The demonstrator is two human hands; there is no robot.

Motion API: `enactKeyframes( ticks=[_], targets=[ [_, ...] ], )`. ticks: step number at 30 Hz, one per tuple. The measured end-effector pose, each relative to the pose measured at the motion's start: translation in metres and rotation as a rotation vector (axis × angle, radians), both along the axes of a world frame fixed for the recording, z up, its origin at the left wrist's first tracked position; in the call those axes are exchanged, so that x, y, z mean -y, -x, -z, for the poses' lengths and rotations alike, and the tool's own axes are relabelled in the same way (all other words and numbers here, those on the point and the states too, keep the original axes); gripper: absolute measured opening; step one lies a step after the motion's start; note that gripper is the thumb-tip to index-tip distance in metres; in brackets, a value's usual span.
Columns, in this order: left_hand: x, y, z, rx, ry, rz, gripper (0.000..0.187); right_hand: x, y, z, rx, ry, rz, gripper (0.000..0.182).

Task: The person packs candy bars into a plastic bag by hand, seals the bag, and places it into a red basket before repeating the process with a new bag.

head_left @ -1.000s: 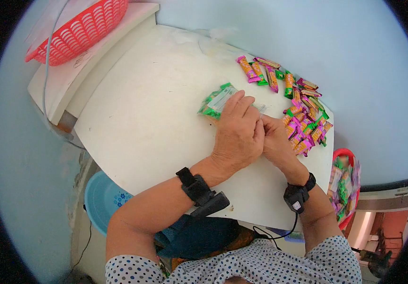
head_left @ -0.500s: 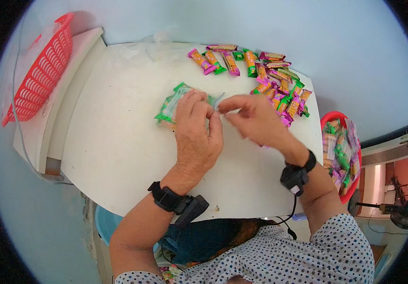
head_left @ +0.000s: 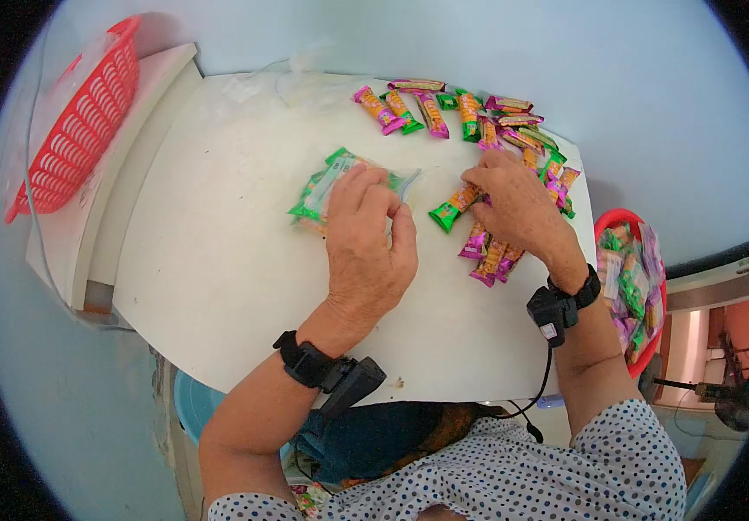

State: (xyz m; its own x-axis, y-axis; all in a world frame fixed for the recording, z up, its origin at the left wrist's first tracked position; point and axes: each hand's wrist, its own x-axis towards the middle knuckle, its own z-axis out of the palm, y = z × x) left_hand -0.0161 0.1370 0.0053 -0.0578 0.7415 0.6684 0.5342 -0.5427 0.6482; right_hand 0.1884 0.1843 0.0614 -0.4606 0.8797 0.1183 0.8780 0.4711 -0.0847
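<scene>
My left hand (head_left: 366,239) rests on a clear plastic bag (head_left: 318,193) with green-wrapped snacks inside, its fingertips closed on the bag's right part. The bag's open end points right. To the right of it, my right hand (head_left: 513,198) pinches a green and orange snack packet (head_left: 454,207) between thumb and fingers. More purple and green snack packets (head_left: 492,256) lie under and around my right hand, and others spread along the table's back right edge.
A red slotted basket (head_left: 79,130) leans at the left on a white ledge (head_left: 101,200). A red basket (head_left: 600,227) full of bagged snacks stands beyond the table's right edge. Thin clear plastic lies at the back of the white table (head_left: 218,278).
My right hand has let go of the bag's open end and moved right to the loose packets, where it has taken hold of one. My left hand has stayed at the bag.
</scene>
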Motion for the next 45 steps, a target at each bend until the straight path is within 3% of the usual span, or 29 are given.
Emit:
enactKeyframes(
  ticks=[10, 16, 22, 28, 34, 37, 40, 45],
  targets=[
    [0.001, 0.001, -0.003, 0.008, 0.006, -0.001, 0.010, -0.007, -0.008, -0.009, -0.112, 0.042, -0.090, 0.014],
    [-0.001, 0.000, -0.003, 0.021, -0.041, -0.003, 0.014, 0.009, 0.003, -0.049, -0.233, 0.246, -0.038, 0.017],
    [0.002, 0.001, -0.005, 0.028, 0.001, -0.014, 0.013, 0.009, 0.018, -0.030, -0.322, 0.242, -0.084, 0.018],
    [0.001, -0.001, -0.002, 0.033, -0.027, -0.005, 0.012, 0.014, 0.040, -0.012, -0.570, 0.387, 0.138, 0.022],
    [0.002, -0.004, -0.003, 0.050, -0.029, 0.009, 0.013, 0.006, 0.049, 0.039, -0.919, 0.376, 0.016, 0.018],
    [0.004, -0.003, -0.006, 0.036, 0.019, 0.004, 0.012, 0.006, 0.055, 0.052, -1.170, 0.505, 0.015, 0.015],
    [0.002, -0.005, -0.003, 0.018, -0.043, 0.019, 0.013, 0.007, 0.057, 0.048, -1.015, 0.482, -0.021, 0.014],
    [0.004, -0.004, -0.003, -0.002, -0.005, 0.029, 0.012, 0.006, 0.062, 0.058, -1.124, 0.564, -0.052, 0.016]
  ],
)
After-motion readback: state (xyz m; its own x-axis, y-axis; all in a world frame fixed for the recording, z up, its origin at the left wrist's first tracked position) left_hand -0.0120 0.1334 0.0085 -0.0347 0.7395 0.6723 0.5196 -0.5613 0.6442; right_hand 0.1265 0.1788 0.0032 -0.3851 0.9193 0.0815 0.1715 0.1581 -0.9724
